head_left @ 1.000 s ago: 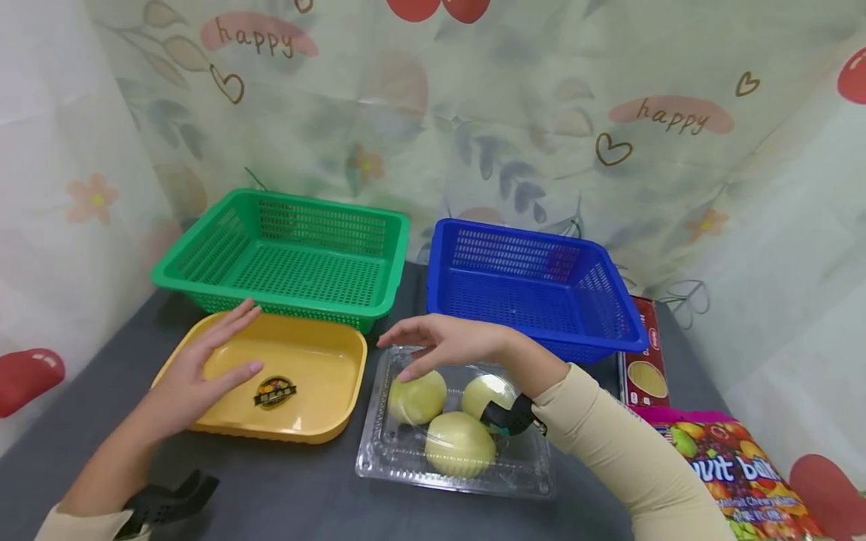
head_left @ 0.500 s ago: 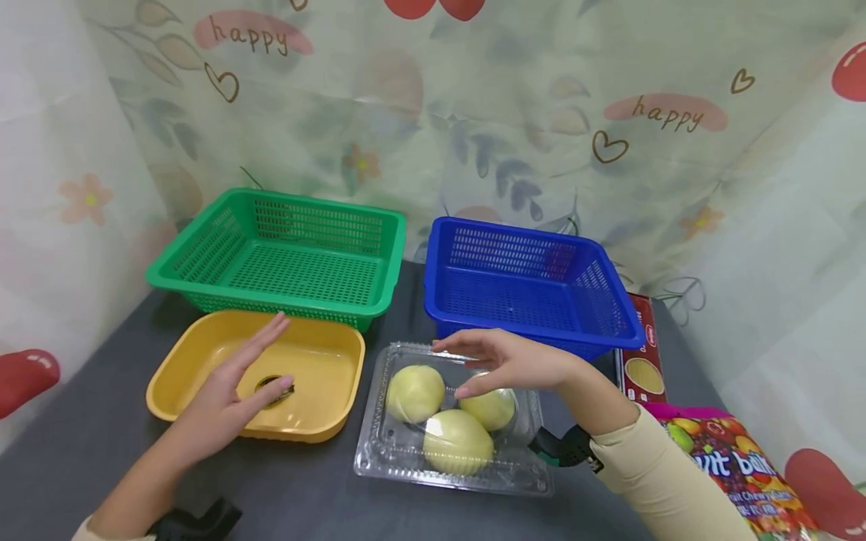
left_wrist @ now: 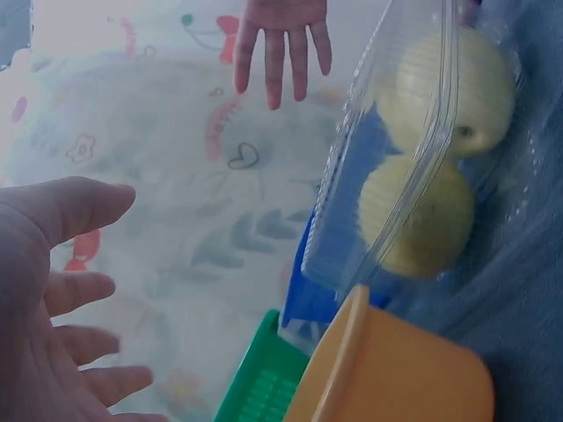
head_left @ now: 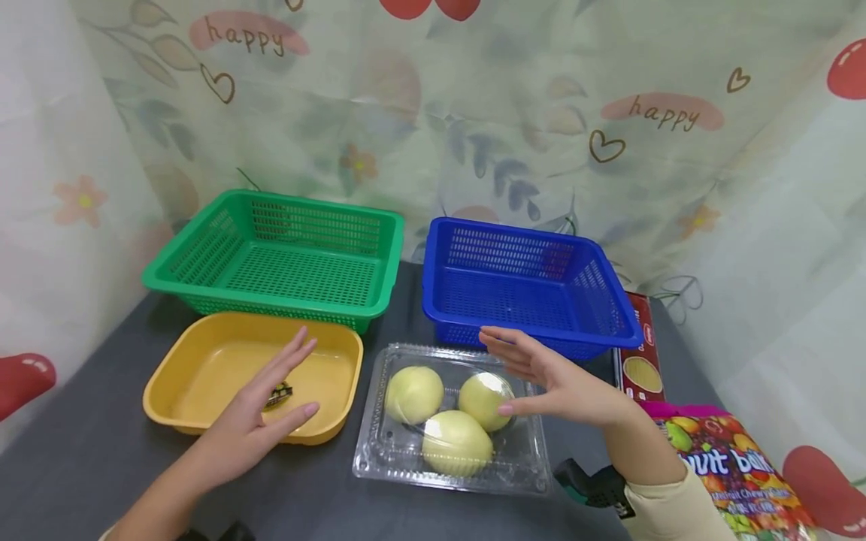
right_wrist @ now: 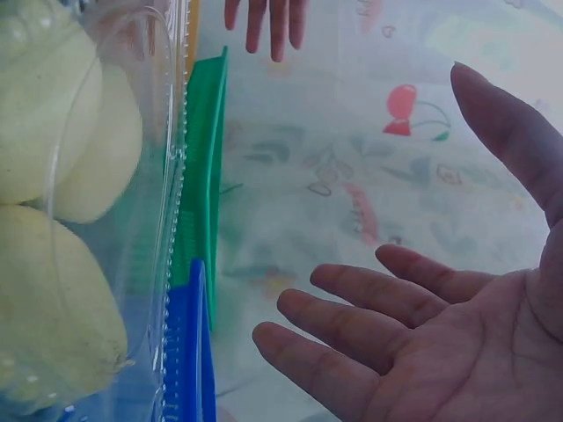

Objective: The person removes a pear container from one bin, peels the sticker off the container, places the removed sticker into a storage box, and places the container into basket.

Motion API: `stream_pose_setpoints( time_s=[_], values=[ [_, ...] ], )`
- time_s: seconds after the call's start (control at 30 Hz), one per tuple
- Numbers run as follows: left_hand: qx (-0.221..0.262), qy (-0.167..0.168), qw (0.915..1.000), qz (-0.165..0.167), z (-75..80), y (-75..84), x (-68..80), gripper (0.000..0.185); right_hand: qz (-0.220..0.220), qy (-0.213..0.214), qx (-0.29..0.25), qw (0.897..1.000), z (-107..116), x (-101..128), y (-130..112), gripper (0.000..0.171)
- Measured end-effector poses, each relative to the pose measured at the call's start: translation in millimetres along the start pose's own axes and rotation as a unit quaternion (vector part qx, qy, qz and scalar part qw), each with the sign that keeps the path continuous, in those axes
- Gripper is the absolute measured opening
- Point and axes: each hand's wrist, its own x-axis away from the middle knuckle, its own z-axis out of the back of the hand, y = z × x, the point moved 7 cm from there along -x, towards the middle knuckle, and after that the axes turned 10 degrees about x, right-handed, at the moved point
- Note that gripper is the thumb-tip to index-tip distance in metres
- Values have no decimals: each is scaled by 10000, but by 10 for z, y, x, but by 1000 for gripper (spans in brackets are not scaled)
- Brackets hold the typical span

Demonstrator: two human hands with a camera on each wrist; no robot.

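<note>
So we've got both hands up with nothing in them; our right hand [head_left: 564, 379] hangs with the grip wide, fingers straight, palm turned inward, just over the right end of the clear clamshell box [head_left: 379, 466]; the three pale yellow-green fruits [head_left: 456, 442] sit inside it, directly left of and below that hand; our left hand [head_left: 253, 424] is the same story, grip wide and flat, hovering over the near right corner of the yellow tray [head_left: 169, 387] on the dark tabletop [head_left: 68, 466]; beyond the left hand is the green basket [head_left: 203, 255], beyond the right one the blue basket [head_left: 609, 300]; a candy bag [head_left: 734, 473] lies right of the right wrist
</note>
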Motion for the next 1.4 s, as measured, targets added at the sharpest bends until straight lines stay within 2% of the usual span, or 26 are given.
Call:
stream_pose_setpoints(
  time_s=[0.1,0.23,0.43,0.63,1.0,1.23,1.4],
  values=[
    [100,45,9999,-50,-81,28,8,74,12,230,-28,9997,4,103,43,78],
    [224,-53,9997,-8,-218,25,31,74,-55,454,-103,9989,-17,225,127,78],
    [348,-277,9989,-125,-401,31,50,72,-95,638,-265,9976,-77,393,244,78],
    [394,-426,9979,-273,-512,67,53,70,-158,776,-410,9960,-150,520,332,80],
    [263,-656,9970,-314,-669,59,71,66,-267,1000,-5,9946,-309,633,469,88],
    [117,-629,9972,-384,-749,55,93,64,-778,1053,312,9909,-423,674,570,94],
    [282,-724,9962,-393,-815,30,101,62,-697,1325,494,9875,-454,693,622,96]
  ],
)
